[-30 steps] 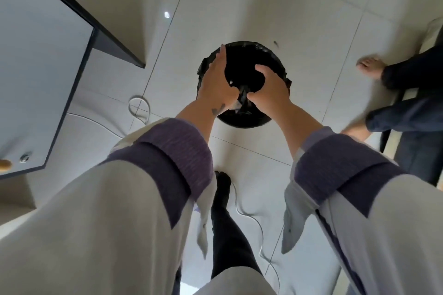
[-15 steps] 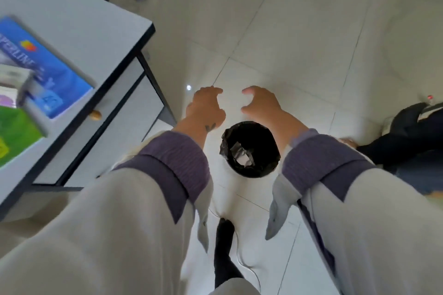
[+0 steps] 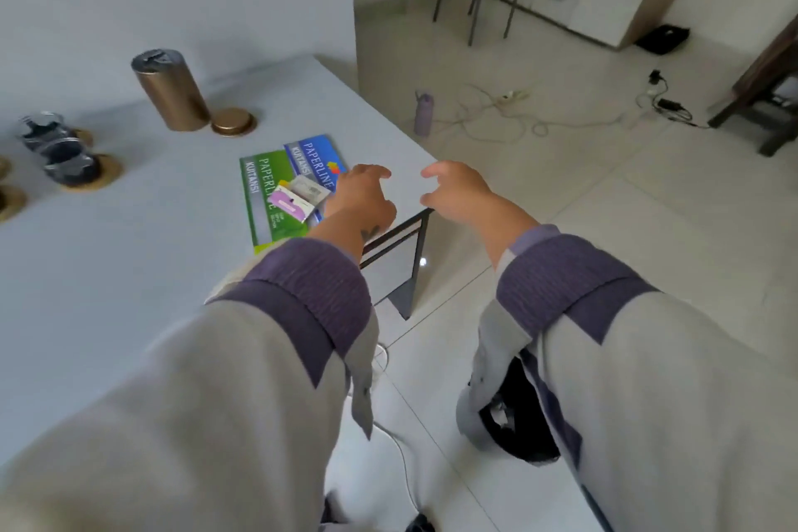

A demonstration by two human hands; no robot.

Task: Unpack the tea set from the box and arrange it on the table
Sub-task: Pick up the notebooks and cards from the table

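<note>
Best to bring both released, empty hands, left hand (image 3: pixel 362 197) and right hand (image 3: pixel 457 191), off the black-lined bin (image 3: pixel 518 423) now behind, back over the white desk (image 3: pixel 129 263) toward plastic-wrapped cups on round gold saucers (image 3: pixel 64 155) at its far left edge.

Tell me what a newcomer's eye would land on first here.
First, the two bare hands, left hand and right hand, both empty with fingers curled, over the table's right corner. Next, the green and blue Paperline booklets beside the left hand. Then the gold canister standing farther back, its lid alongside.
</note>
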